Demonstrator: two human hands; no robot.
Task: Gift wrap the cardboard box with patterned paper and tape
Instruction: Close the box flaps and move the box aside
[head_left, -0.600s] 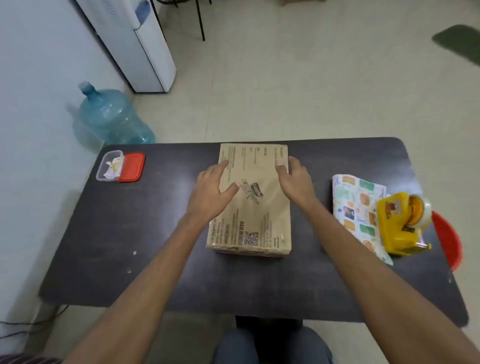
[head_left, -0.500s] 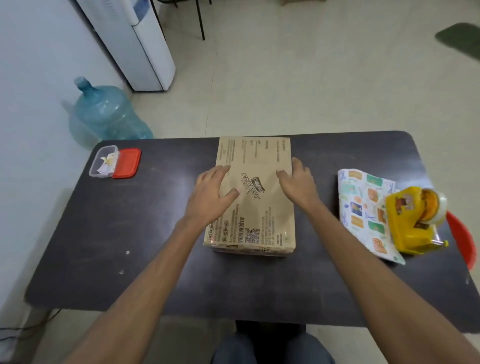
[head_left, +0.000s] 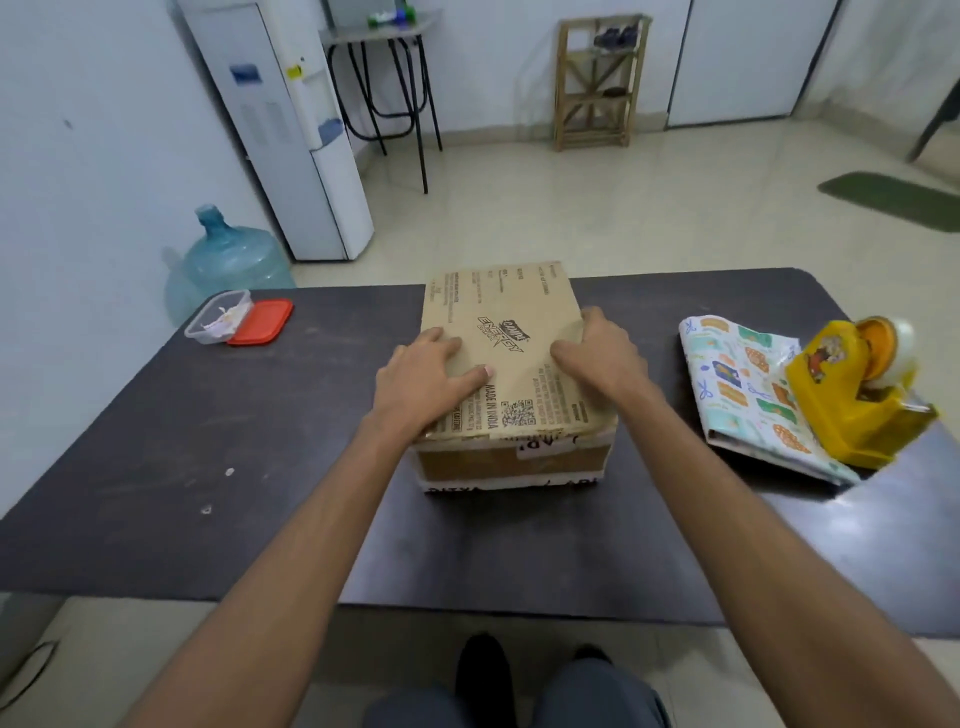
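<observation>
Cardboard box (head_left: 506, 332) now tilted up at its front, both hands' fingers (head_left: 441, 345) still lying flat on it.

Brown cardboard box (head_left: 506, 338) with black print; multicoloured patterned paper (head_left: 737, 384); yellow tape dispenser (head_left: 852, 395); dark surface (head_left: 208, 441); red lid (head_left: 261, 321).

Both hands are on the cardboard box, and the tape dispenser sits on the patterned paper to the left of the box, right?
Not quite. The head view shows the tape dispenser on the patterned paper to the right of the cardboard box. The left hand and right hand do rest on it.

bare table (head_left: 311, 467) left of box (head_left: 509, 374)
</observation>
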